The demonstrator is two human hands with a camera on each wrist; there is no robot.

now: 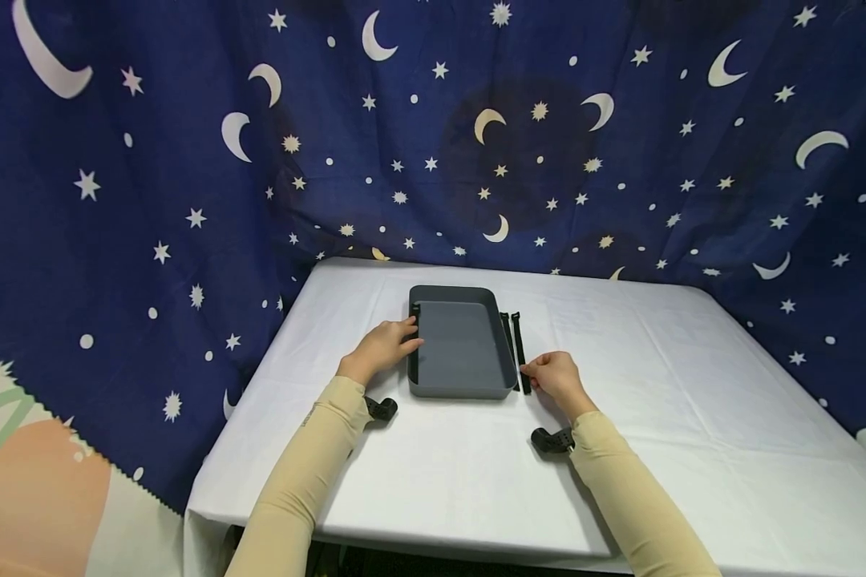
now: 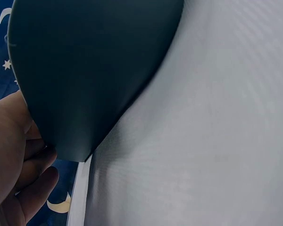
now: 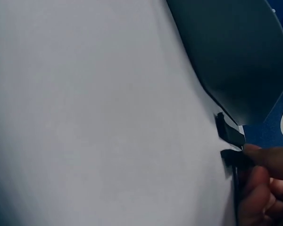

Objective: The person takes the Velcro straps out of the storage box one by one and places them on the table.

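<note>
A shallow grey tray (image 1: 462, 344) lies on the white tablecloth. My left hand (image 1: 386, 344) is at its left rim, thumb and fingertips apart and reaching over the edge. Along the inside of that wall lies a black strap (image 1: 415, 308), partly hidden by the fingers. Beyond the tray's right side two more black straps lie lengthwise, side by side. My right hand (image 1: 554, 375) pinches the outer black strap (image 1: 517, 332) near its close end with thumb and forefinger. The inner black strap (image 3: 228, 132) lies between it and the tray wall.
A black wrist mount (image 1: 382, 409) sticks out below the left sleeve, and another wrist mount (image 1: 551, 441) below the right one. The white tablecloth (image 1: 693, 401) extends to both sides. Behind the table hangs a dark blue curtain (image 1: 433, 144) with moons and stars.
</note>
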